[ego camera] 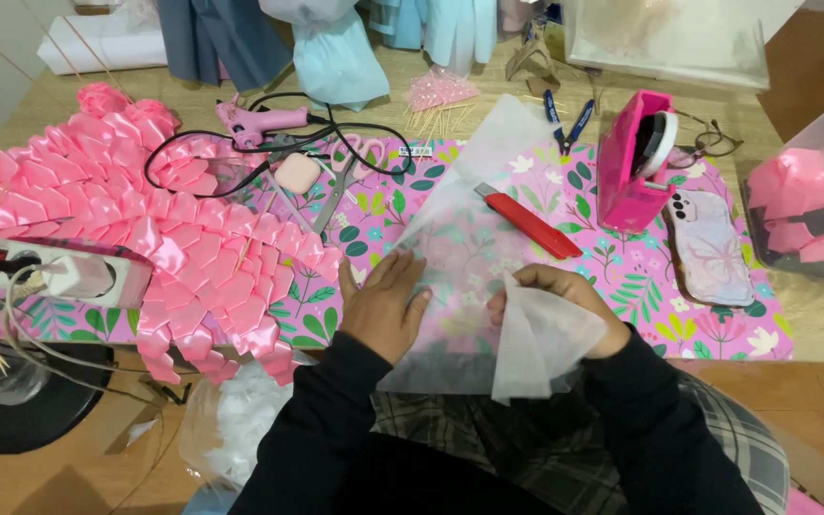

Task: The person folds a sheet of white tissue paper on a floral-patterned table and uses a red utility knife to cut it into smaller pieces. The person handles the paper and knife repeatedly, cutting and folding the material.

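A translucent white sheet lies over the floral pink mat, running from the table's middle down past the near edge. My left hand presses flat on the sheet's near left part, fingers together. My right hand pinches a folded corner of the same sheet and lifts it into a cone-like fold. Both sleeves are black.
A red utility knife lies just past the sheet. A pink tape dispenser, a phone, blue pliers, scissors, a pink glue gun, a power strip and folded pink satin ribbon pieces surround it.
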